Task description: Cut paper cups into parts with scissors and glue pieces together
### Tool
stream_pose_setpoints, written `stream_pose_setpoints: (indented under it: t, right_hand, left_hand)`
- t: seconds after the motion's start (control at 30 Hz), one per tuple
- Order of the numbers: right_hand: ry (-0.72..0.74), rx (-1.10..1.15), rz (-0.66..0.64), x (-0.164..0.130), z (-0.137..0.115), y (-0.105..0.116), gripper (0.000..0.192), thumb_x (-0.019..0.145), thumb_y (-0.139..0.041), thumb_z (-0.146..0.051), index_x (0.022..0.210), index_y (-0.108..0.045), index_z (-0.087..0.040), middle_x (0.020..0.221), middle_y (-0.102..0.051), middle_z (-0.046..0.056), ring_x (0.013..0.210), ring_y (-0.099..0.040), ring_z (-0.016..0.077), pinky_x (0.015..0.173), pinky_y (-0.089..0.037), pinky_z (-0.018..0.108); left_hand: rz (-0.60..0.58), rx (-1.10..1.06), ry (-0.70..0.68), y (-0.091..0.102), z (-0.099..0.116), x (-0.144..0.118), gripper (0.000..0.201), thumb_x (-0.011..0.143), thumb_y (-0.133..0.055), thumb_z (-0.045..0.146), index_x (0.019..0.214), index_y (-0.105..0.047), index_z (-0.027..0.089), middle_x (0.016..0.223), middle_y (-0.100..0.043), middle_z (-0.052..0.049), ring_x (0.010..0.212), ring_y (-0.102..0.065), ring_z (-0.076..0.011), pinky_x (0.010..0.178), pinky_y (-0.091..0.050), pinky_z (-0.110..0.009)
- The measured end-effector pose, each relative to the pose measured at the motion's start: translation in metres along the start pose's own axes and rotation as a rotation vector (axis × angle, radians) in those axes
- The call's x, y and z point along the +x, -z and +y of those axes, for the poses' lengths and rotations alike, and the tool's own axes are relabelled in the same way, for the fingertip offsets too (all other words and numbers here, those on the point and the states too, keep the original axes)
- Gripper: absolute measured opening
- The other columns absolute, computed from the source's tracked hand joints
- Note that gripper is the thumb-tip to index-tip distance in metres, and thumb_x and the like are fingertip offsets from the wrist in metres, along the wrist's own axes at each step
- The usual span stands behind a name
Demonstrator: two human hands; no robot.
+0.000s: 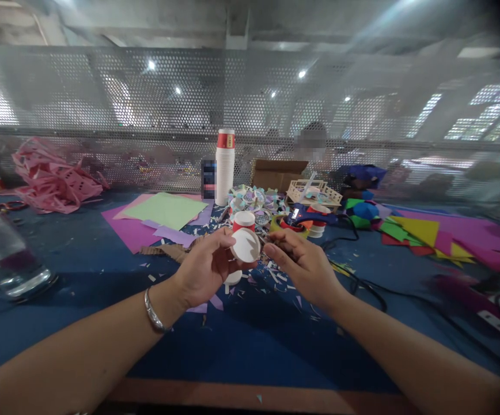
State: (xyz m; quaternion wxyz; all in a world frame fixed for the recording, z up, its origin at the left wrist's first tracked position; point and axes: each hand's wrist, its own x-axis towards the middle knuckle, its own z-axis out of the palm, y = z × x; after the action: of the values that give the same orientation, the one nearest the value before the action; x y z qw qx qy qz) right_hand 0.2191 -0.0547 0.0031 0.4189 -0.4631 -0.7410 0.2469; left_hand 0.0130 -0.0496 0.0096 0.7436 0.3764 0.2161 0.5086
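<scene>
Left hand (204, 265) pinches a paper cup (245, 242) tipped on its side, base facing the person; right hand (302, 262) closes in just beside it, fingers curled, contents unclear.

Craft clutter laid out on a blue table (81, 271).

A tall cup stack (224, 167) is set upright near the mesh screen (276, 115), with a cardboard box (278, 173) beside it. Green and purple paper sheets (163, 213) are spread left of centre, and crumpled pink paper (51, 178) is piled far left. A clear glass (3, 253) is seen at the left edge. Coloured sheets (423, 230) and black cables (362, 282) are strewn to the right.
</scene>
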Motion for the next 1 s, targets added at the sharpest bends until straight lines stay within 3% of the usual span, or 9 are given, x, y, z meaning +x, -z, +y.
stream_pose_setpoints:
  t: [0.23, 0.5, 1.0]
  right_hand:
    - [0.038, -0.045, -0.019, -0.001, -0.001, 0.001, 0.035, 0.096, -0.059, -0.055, 0.101, -0.061, -0.020, 0.070, -0.063, 0.000, 0.055, -0.049, 0.0124, 0.052, -0.037, 0.026]
    - [0.167, -0.125, -0.006, -0.003, -0.009, 0.004, 0.027, 0.098, -0.058, -0.045, 0.092, -0.061, -0.018, 0.065, -0.058, -0.003, 0.052, -0.047, 0.0100, 0.051, -0.036, 0.024]
    - [0.204, -0.164, -0.035, -0.006, -0.010, 0.009, 0.029, 0.099, -0.055, -0.045, 0.089, -0.060, -0.017, 0.066, -0.055, -0.002, 0.052, -0.044, 0.0095, 0.049, -0.034, 0.024]
  left_hand:
    - [-0.077, 0.010, 0.045, 0.002, -0.005, 0.000, 0.011, 0.077, -0.070, 0.021, 0.077, -0.061, 0.016, 0.087, -0.069, -0.006, 0.078, -0.063, -0.0181, 0.075, -0.062, -0.038]
    - [-0.139, 0.013, 0.075, 0.002, -0.010, -0.001, 0.012, 0.081, -0.067, 0.019, 0.074, -0.058, 0.015, 0.079, -0.062, -0.004, 0.077, -0.063, -0.0175, 0.075, -0.063, -0.040]
    - [-0.178, 0.059, 0.078, 0.001, -0.007, -0.003, 0.014, 0.083, -0.066, 0.020, 0.077, -0.054, 0.016, 0.080, -0.060, -0.004, 0.075, -0.062, -0.0151, 0.071, -0.064, -0.036]
